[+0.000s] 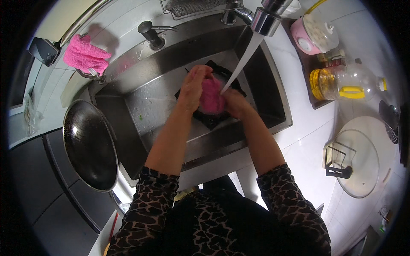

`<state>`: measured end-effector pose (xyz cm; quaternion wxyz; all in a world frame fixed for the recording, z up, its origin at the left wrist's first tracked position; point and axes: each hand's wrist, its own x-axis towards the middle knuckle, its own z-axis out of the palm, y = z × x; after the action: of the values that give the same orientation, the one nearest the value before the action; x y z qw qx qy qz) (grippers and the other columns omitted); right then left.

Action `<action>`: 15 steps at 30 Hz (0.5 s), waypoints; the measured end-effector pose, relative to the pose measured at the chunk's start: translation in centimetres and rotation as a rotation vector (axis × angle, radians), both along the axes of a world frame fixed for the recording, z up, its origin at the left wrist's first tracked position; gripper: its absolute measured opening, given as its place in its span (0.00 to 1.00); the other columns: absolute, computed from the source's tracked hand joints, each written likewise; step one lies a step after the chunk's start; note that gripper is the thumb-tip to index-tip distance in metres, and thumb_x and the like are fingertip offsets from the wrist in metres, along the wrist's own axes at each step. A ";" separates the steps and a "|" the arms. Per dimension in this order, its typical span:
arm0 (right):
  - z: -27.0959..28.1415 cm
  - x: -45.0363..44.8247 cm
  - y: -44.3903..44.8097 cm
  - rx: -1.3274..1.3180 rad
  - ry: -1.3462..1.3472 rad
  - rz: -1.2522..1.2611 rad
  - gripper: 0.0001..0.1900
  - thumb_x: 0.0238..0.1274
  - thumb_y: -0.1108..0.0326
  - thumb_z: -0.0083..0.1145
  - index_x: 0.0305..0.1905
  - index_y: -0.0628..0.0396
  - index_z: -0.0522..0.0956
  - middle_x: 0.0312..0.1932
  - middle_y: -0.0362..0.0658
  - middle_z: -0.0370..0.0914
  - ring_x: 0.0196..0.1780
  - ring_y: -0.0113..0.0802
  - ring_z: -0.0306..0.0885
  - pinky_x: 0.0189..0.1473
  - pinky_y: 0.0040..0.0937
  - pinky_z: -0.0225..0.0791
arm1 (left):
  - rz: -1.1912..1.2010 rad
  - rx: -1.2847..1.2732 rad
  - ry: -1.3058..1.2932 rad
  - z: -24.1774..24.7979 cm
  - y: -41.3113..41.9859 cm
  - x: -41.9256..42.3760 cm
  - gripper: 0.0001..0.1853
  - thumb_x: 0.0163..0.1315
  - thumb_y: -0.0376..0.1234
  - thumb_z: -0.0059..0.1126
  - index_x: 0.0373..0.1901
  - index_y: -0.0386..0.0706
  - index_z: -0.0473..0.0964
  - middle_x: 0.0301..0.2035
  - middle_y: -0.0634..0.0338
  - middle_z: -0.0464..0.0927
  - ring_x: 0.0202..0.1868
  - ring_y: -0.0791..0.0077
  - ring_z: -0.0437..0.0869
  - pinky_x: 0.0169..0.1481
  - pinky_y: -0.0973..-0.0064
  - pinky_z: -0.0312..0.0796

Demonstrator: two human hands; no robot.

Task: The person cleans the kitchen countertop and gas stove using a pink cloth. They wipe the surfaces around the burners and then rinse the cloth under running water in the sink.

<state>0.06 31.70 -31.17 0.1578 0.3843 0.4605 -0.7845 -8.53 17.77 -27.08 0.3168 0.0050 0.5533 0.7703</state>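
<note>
A wet pink cloth [212,97] is bunched between my two hands over the stainless steel sink [150,102]. My left hand [193,88] grips it from the left, fingers upward. On the other side my right hand [235,103] holds it, slightly blurred. Water runs from the chrome faucet [266,20] down to the cloth and my right hand. Beneath them, in the basin, lies a black angular object [209,121], mostly hidden by my hands and the cloth.
A dark wok [89,147] stands tilted at the sink's left. Behind it another pink cloth [86,54] hangs on a holder. A soap dispenser [152,35] rises from the back rim. To the right are a pink electric cooker [309,38], an oil bottle [346,81] and a glass lid [362,163] in a rack.
</note>
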 end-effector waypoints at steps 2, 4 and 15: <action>-1.3 -0.3 0.0 -0.035 0.122 -0.069 0.10 0.64 0.66 0.52 0.46 0.57 0.76 0.42 0.43 0.78 0.42 0.33 0.77 0.45 0.29 0.72 | 0.024 0.090 -0.009 -1.0 -1.1 -0.2 0.22 0.71 0.49 0.44 0.53 0.42 0.71 0.46 0.57 0.76 0.50 0.67 0.76 0.57 0.68 0.69; -0.6 -1.0 -0.4 -0.086 0.232 -0.111 0.08 0.62 0.70 0.52 0.43 0.58 0.76 0.40 0.42 0.78 0.41 0.31 0.76 0.43 0.28 0.72 | 0.223 0.093 -0.216 -2.6 -1.5 0.6 0.23 0.71 0.49 0.44 0.55 0.41 0.69 0.49 0.55 0.75 0.52 0.64 0.76 0.58 0.65 0.69; 2.9 -0.6 -9.8 1.224 0.649 0.215 0.09 0.46 0.67 0.62 0.34 0.54 0.78 0.30 0.49 0.76 0.37 0.44 0.77 0.43 0.37 0.71 | 0.001 0.944 -0.467 -9.4 -1.8 5.5 0.22 0.69 0.50 0.45 0.51 0.43 0.69 0.49 0.52 0.74 0.51 0.58 0.77 0.57 0.62 0.70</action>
<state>-0.57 21.89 -28.31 -0.1558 0.1027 0.8788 -0.4392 -2.99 15.93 -36.50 0.3944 -0.0251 0.0607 0.9166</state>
